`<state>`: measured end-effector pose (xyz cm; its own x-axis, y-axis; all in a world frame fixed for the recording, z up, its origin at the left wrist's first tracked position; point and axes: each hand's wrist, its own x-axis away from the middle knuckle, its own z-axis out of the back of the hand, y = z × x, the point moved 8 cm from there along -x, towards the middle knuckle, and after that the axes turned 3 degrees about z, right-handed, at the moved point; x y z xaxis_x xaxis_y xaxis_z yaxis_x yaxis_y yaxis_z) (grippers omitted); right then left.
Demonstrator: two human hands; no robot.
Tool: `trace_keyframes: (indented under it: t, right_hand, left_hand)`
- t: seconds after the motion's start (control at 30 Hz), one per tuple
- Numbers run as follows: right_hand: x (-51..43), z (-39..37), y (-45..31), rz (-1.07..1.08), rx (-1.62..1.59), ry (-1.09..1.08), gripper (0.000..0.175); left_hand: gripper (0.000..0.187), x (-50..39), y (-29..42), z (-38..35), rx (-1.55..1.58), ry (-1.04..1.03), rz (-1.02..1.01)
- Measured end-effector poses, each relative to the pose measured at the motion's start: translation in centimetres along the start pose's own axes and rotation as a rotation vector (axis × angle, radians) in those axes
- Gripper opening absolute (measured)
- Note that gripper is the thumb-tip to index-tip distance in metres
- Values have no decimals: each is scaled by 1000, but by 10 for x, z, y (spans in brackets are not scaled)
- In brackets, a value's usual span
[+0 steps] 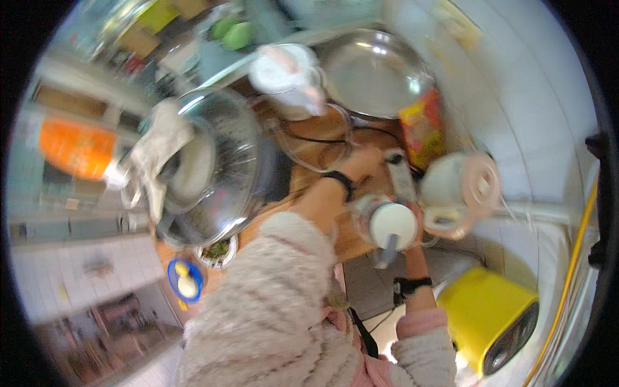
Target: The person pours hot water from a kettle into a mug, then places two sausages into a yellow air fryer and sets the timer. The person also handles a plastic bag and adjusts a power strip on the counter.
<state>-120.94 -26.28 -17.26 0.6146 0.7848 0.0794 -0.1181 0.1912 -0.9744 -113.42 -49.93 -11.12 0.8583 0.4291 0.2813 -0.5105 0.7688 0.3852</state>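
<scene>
My right hand [415, 227] is closed around the side of a jar-like container [362, 217] with a white lid [394, 225]. A grey spout or handle sticks out from the lid towards me. My left hand [365, 162], black band at the wrist, reaches across the wooden tabletop [309, 186]. It is nearest to a white power strip or similar device [400, 176], and blur hides its fingers and whether they touch it. To the right of the container stands a pale kettle or pitcher [442, 181] with a pinkish lid and handle.
Behind my hands are a wide metal pan [372, 72], a white lidded vessel [285, 72] and a red-yellow packet [423, 128]. Leftward are a large shiny bowl [232, 164] with a cloth [164, 135], a blue bowl [200, 275] and a bowl of greens [217, 251]. A yellow appliance [483, 309] stands lower right.
</scene>
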Motion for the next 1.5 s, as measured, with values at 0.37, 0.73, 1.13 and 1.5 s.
trace_keyframes:
  t: [0.37, 0.73, 1.13, 1.5]
  right_hand:
    - [-17, -14, -38, -75, -199, 88, 39]
    - [-24, -13, -43, -89, -122, 127, 39]
    - [-28, -18, -35, -154, -167, 84, 35]
    - [-32, -25, -25, 131, 73, 76, 28]
  left_hand:
    - [42, -42, 40, 17, -96, 59, -115]
    - [42, -49, 48, 13, -289, -264, -181]
    - [45, -47, 20, 46, -48, -77, -99]
    - [40, -24, 3, 39, -588, -53, 28]
